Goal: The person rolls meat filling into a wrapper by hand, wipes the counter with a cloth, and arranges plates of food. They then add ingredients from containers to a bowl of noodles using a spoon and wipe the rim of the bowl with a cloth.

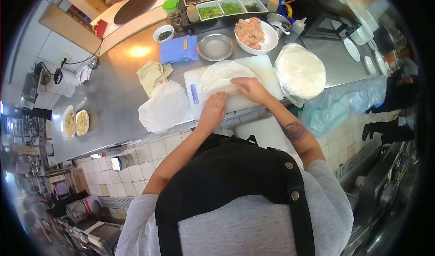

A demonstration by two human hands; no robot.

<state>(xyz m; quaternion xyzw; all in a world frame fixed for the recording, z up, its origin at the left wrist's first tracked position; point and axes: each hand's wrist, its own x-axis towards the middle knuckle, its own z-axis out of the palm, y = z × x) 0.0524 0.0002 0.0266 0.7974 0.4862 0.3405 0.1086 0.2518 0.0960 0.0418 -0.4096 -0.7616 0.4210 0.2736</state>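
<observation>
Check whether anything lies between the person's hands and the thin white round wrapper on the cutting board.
Nothing visible does. The left hand and the right hand both lie directly on the thin white round wrapper, spread on the white plastic cutting board.

Both bare arms reach forward with bent elbows. The left hand [213,109] lies palm down, fingers extended. Just beyond the left hand, the right hand [251,89] rests flat, its tattooed forearm [294,131] angled inward.
</observation>
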